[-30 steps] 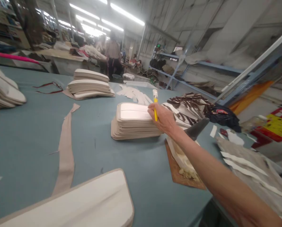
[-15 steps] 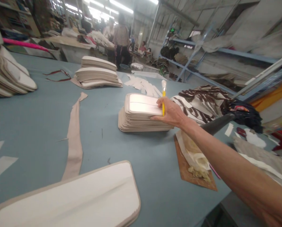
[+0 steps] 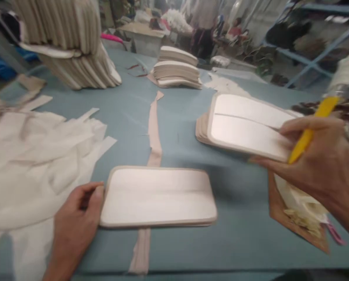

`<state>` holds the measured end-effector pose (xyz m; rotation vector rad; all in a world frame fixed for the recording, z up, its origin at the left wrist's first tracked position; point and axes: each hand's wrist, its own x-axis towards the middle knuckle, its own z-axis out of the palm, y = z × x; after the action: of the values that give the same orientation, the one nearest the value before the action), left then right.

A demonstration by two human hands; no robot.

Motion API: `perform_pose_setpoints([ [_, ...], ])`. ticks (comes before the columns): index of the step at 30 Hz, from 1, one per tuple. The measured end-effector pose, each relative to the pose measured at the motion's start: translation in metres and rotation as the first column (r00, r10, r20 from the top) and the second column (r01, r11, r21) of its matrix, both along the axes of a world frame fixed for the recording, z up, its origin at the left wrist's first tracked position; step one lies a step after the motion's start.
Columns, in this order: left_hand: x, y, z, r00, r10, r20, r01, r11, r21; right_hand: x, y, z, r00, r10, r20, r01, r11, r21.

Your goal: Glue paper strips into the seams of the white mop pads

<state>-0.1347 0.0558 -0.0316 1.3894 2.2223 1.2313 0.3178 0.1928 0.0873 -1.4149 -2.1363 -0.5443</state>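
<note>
My right hand (image 3: 317,164) grips a yellow-handled brush (image 3: 310,132) and also pinches the right end of a white panel with beige edging (image 3: 247,125), lifted off the stack (image 3: 202,128) beneath it. My left hand (image 3: 77,218) rests on the blue table (image 3: 127,113) and touches the left end of another white beige-edged panel (image 3: 158,197) lying flat in front of me.
A heap of white fabric scraps (image 3: 31,156) lies at the left. A beige strip (image 3: 154,128) runs down the table. Further stacks of panels (image 3: 176,68) (image 3: 75,50) stand behind. A brown board with glue residue (image 3: 297,210) sits at the right. People stand in the background.
My view has swung down and left. My right hand has lifted the top panel off the stack and drawn it nearer. My left hand has come into view at the near panel.
</note>
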Motion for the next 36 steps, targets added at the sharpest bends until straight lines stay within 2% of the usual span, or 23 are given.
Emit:
perform_pose_setpoints([
  [3, -0.009, -0.014, -0.006, 0.996, 0.071, 0.052, -0.069, 0.997, -0.035, -0.051, -0.041, -0.023, 0.986, 0.165, -0.027, -0.165, 0.986, -0.021],
  [5, -0.008, -0.014, -0.009, 0.994, 0.073, 0.084, -0.072, 0.997, -0.022, -0.088, -0.062, -0.042, 0.939, 0.330, -0.097, -0.336, 0.940, -0.056],
  [7, -0.005, -0.013, -0.011, 0.989, 0.071, 0.129, -0.072, 0.997, 0.005, -0.121, -0.075, -0.061, 0.889, 0.433, -0.147, -0.446, 0.893, -0.067],
  [10, -0.003, -0.013, -0.011, 0.980, 0.042, 0.193, -0.050, 0.998, 0.038, -0.153, -0.085, -0.083, 0.856, 0.492, -0.158, -0.510, 0.854, -0.103],
  [12, -0.003, -0.015, -0.011, 0.974, 0.021, 0.225, -0.034, 0.998, 0.056, -0.166, -0.088, -0.090, 0.852, 0.504, -0.142, -0.520, 0.845, -0.124],
  [21, -0.003, -0.020, -0.014, 0.957, -0.042, 0.288, 0.018, 0.996, 0.084, -0.192, -0.092, -0.094, 0.845, 0.529, -0.079, -0.534, 0.826, -0.181],
  [30, -0.001, -0.021, -0.013, 0.957, -0.075, 0.281, 0.057, 0.996, 0.070, -0.195, -0.098, -0.113, 0.874, 0.483, -0.060, -0.480, 0.836, -0.266],
  [33, 0.001, -0.028, -0.011, 0.974, -0.105, 0.202, 0.094, 0.994, 0.060, -0.195, -0.100, -0.116, 0.882, 0.467, -0.068, -0.465, 0.836, -0.291],
  [36, 0.006, -0.037, -0.005, 0.991, -0.125, -0.041, 0.130, 0.983, 0.133, -0.195, -0.100, -0.116, 0.882, 0.467, -0.068, -0.464, 0.833, -0.301],
])
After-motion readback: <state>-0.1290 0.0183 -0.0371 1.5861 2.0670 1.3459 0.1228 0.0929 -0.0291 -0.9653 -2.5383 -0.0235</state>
